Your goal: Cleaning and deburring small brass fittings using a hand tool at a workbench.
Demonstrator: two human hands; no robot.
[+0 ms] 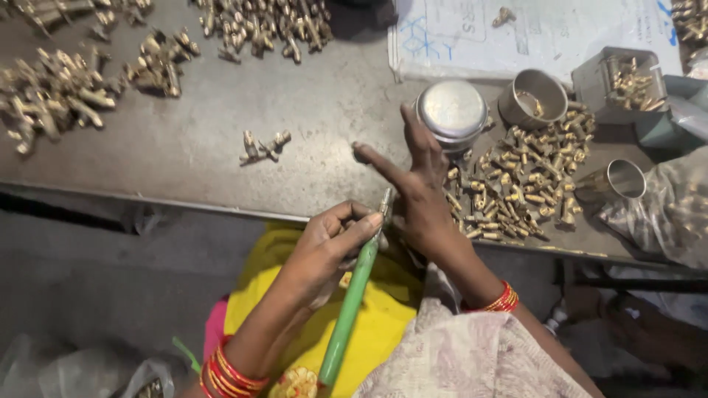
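The left hand pinches a green-handled screwdriver near its metal tip, fingers clenched round the shaft. The right hand meets that tip, fingers spread loose; whether it holds a small part I cannot tell. At two o'clock from it lies a heap of brass fittings on the grey metal table, a round steel tin at twelve.

- Soft, even daylight; faint shadows under the hands.
- Glare on the round tin lid beyond them.
- Slight blur towards the edges.
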